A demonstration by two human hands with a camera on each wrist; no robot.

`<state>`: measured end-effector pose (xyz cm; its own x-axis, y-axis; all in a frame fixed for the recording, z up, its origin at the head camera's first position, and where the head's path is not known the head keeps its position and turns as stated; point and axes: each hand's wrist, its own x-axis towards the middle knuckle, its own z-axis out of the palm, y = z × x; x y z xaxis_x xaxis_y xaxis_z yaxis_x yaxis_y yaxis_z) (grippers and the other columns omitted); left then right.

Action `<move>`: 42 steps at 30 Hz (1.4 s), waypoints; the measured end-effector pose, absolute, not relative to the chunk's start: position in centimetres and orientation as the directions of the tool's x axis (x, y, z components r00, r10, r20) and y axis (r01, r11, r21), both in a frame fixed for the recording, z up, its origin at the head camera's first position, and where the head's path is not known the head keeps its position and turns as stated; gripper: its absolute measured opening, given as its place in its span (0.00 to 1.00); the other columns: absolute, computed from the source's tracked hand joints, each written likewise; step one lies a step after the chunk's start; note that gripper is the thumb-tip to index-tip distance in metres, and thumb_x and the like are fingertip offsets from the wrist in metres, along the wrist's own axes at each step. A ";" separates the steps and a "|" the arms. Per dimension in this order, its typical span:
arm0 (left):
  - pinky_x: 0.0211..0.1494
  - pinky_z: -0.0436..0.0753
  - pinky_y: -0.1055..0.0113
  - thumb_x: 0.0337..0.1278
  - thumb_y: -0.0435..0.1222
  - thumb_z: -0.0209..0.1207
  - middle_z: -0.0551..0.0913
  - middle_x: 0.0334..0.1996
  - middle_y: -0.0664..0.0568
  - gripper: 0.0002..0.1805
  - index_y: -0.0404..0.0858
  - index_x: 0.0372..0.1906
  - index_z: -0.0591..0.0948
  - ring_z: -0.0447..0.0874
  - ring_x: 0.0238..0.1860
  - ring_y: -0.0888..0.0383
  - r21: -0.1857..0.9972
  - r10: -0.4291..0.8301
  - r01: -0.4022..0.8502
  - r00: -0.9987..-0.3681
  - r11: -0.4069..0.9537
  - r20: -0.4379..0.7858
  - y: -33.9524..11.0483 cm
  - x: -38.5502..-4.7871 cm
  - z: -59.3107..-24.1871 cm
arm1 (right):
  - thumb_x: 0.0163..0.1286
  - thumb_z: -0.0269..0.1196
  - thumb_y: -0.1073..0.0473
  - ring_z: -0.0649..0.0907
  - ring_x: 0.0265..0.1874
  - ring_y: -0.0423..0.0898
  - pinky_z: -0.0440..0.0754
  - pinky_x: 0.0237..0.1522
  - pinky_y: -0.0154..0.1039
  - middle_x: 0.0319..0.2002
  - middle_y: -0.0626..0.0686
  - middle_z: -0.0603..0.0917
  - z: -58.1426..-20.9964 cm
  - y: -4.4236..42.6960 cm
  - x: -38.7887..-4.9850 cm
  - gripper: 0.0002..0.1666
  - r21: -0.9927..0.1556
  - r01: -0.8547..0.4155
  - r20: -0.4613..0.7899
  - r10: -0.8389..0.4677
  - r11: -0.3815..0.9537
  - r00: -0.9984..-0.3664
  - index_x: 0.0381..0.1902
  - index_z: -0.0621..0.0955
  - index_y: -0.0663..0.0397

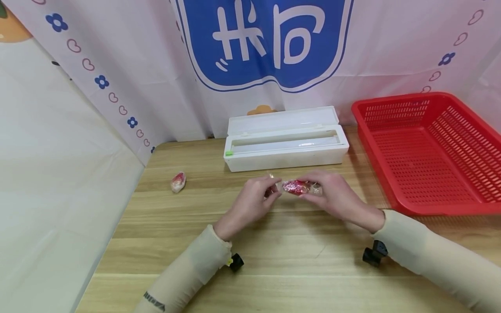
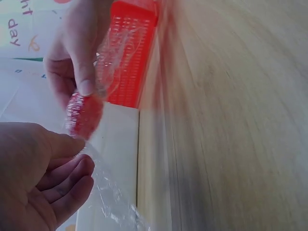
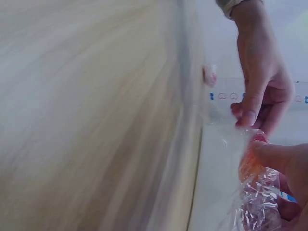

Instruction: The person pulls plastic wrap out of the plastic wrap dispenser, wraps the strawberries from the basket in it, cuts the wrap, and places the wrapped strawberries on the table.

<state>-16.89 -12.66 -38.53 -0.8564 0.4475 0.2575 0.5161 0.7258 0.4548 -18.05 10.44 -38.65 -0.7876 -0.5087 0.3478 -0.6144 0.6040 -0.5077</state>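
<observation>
Between the two hands, above the table, is a small red piece [image 1: 295, 187] wrapped in clear plastic film, with an orange patch showing in the right wrist view. My left hand [image 1: 254, 198] pinches the twisted film at one end of it. Thumb and fingers of my right hand [image 1: 332, 193] grip the wrapped piece near its other end, where loose crumpled film [image 3: 257, 207] trails off. A second small red-and-white piece [image 1: 178, 182], also wrapped in film, lies on the table to the left. What exactly the red pieces are, I cannot tell.
Behind the hands a long white film dispenser box [image 1: 287, 161] stands with its lid raised and a roll inside. To the right sits a red plastic basket [image 1: 395, 182] with slotted walls. A printed cloth [image 1: 156, 65] hangs behind the wooden table [image 1: 293, 278].
</observation>
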 end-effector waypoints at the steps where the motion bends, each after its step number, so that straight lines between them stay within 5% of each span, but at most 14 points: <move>1: 0.35 0.82 0.81 0.59 0.33 0.66 0.87 0.36 0.51 0.18 0.35 0.55 0.82 0.83 0.32 0.63 0.474 0.445 0.513 -0.858 0.716 0.257 -12.6 -16.9 -38.5 | 0.55 0.75 0.57 0.87 0.41 0.48 0.88 0.43 0.44 0.47 0.55 0.89 -38.5 10.4 -18.0 0.25 -0.512 -0.613 0.358 -0.500 0.602 -0.789 0.52 0.84 0.54; 23: 0.50 0.85 0.75 0.55 0.24 0.64 0.84 0.54 0.37 0.26 0.30 0.61 0.77 0.88 0.49 0.49 0.851 0.341 0.252 -0.935 0.461 0.092 -12.0 -16.4 -37.3 | 0.50 0.79 0.57 0.86 0.34 0.43 0.86 0.36 0.38 0.40 0.52 0.90 -37.7 9.0 -16.5 0.24 -0.584 -0.597 0.440 -0.404 0.550 -0.802 0.47 0.87 0.55; 32: 0.53 0.86 0.69 0.58 0.34 0.67 0.84 0.54 0.38 0.25 0.31 0.60 0.77 0.86 0.54 0.47 0.935 0.312 0.112 -0.950 0.337 0.001 -11.9 -16.5 -37.9 | 0.49 0.79 0.59 0.85 0.33 0.40 0.87 0.37 0.35 0.37 0.49 0.89 -38.4 8.4 -16.3 0.23 -0.626 -0.591 0.444 -0.390 0.509 -0.806 0.44 0.87 0.54; 42: 0.56 0.85 0.65 0.59 0.31 0.65 0.84 0.52 0.39 0.20 0.33 0.56 0.78 0.87 0.51 0.52 0.984 0.255 -0.004 -0.965 0.181 -0.051 -12.4 -16.6 -38.6 | 0.58 0.74 0.47 0.86 0.39 0.41 0.87 0.42 0.36 0.46 0.48 0.89 -37.5 8.8 -16.6 0.26 -0.736 -0.442 0.250 -0.401 0.513 -0.881 0.53 0.84 0.48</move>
